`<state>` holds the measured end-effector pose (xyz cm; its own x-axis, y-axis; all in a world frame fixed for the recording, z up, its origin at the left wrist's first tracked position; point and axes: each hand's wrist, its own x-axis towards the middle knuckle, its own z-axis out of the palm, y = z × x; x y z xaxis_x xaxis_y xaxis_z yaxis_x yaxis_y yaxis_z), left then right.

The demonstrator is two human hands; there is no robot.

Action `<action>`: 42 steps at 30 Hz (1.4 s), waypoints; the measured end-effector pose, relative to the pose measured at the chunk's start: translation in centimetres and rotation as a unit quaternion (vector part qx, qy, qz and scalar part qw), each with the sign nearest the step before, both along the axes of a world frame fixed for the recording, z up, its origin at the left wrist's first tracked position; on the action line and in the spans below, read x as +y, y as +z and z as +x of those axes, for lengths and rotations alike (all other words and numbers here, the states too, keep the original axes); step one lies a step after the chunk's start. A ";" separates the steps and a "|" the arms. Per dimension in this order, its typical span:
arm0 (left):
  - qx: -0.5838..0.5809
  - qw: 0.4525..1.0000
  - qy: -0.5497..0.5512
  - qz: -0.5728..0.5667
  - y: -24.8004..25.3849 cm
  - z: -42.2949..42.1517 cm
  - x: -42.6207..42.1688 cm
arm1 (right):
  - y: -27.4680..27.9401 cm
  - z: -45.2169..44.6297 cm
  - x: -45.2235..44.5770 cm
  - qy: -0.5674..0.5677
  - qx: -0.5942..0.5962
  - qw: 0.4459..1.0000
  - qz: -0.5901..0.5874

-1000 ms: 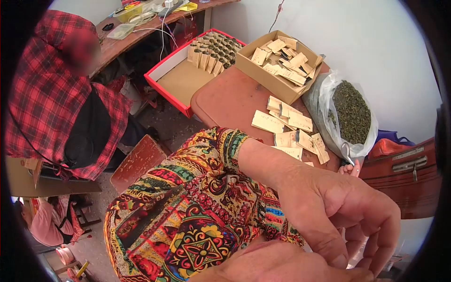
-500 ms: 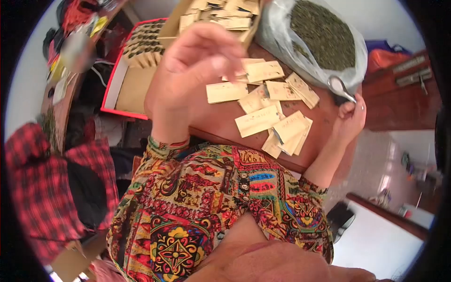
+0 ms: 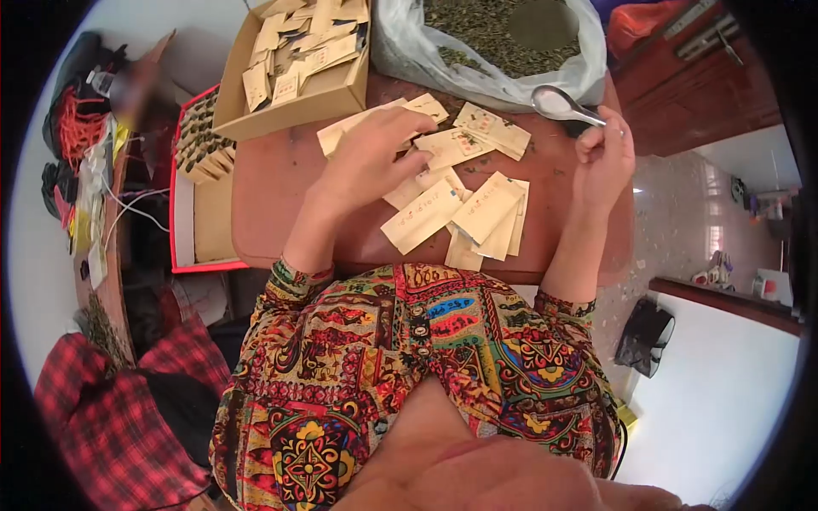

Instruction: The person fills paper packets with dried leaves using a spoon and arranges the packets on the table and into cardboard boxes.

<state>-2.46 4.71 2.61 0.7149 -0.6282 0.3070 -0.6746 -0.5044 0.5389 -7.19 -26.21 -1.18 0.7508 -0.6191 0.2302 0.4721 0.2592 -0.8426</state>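
Observation:
My left hand reaches over the left of a loose pile of small tan paper packets. Its thumb and fingers are apart, with the fingertips at or just above a packet; contact I cannot make out. Several packets carry red print, and some lie overlapped nearer my chest, such as this printed packet. My right hand is closed around the handle of a shiny metal spoon. The spoon's bowl points left, beside the rim of a clear plastic bag holding dried dark green leaves.
A cardboard box of packets stands at the back left of the brown table. Left of it, a red-edged box holds packets standing in rows. Red checked cloth lies at lower left.
My left hand has come down from raised in the air to the packets. My right hand still holds the spoon by the bag. The whole view has shifted.

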 end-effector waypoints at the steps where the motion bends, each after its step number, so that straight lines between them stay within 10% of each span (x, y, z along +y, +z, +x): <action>1: -0.001 1.000 -0.014 0.020 0.1 0.3 -0.7 | 0.0 0.1 0.1 -0.002 0.003 1.000 0.002; 22: -0.082 0.959 -0.131 0.236 -1.2 3.6 -11.0 | 1.1 -0.8 1.5 0.039 0.020 0.999 -0.006; 35: -0.122 0.965 -0.028 -0.229 -2.5 4.0 -4.9 | 2.7 -0.2 1.4 0.036 -0.035 0.999 -0.003; 42: 0.023 0.935 -0.014 -0.355 -2.8 3.9 -5.6 | 9.1 -1.1 5.7 0.005 -0.050 0.969 -0.242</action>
<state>1.41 -0.94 -0.16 0.7239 -0.2966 0.6229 -0.6504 0.0079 0.7595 -8.27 -20.50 7.95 0.7149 -0.4127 0.5645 0.5577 -0.1504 -0.8163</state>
